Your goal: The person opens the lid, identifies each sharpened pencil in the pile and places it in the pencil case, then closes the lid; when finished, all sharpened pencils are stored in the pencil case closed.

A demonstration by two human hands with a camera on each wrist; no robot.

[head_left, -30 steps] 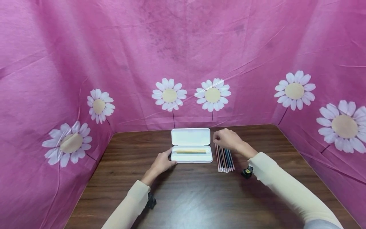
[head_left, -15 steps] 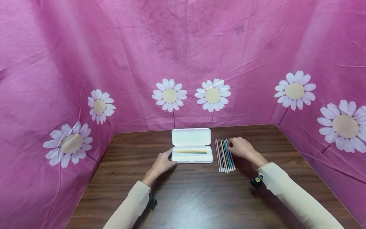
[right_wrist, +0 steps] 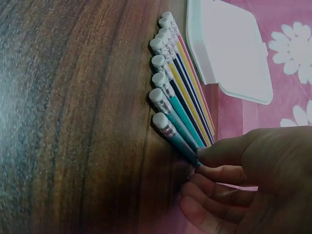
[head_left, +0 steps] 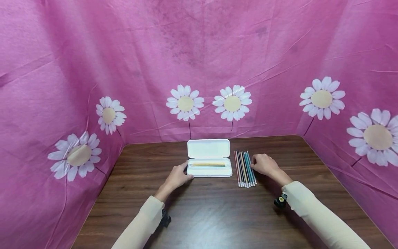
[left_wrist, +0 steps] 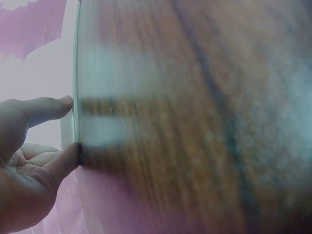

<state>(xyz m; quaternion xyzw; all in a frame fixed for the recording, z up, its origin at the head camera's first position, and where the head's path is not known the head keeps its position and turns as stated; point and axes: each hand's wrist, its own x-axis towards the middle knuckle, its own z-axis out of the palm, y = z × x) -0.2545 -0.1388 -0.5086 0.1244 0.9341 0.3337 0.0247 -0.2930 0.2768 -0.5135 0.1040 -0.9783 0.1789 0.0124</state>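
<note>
A white pencil case (head_left: 214, 173) lies on the table with its lid (head_left: 208, 148) raised toward the back. Several yellow and teal pencils (head_left: 209, 165) lie lengthwise inside it. My left hand (head_left: 176, 177) holds the case at its left front corner, thumb on the front edge and fingers along the side. To the right of the case, a row of pencils (head_left: 242, 169) in red, yellow, dark and teal lies with white erasers toward me. My right hand (head_left: 264, 165) pinches the outermost teal pencil (right_wrist: 176, 141) toward its far end, which the fingers hide in the right wrist view.
The brown wooden table (head_left: 199, 214) ends at the back against a pink curtain (head_left: 202, 52) printed with white daisies. That curtain also borders both sides. A small black camera (head_left: 280, 200) sits on my right wrist, another (head_left: 165, 218) on my left.
My right hand has moved from above the far left end of the pencil row to its right side, uncovering the far ends. The left hand and the case have stayed put.
</note>
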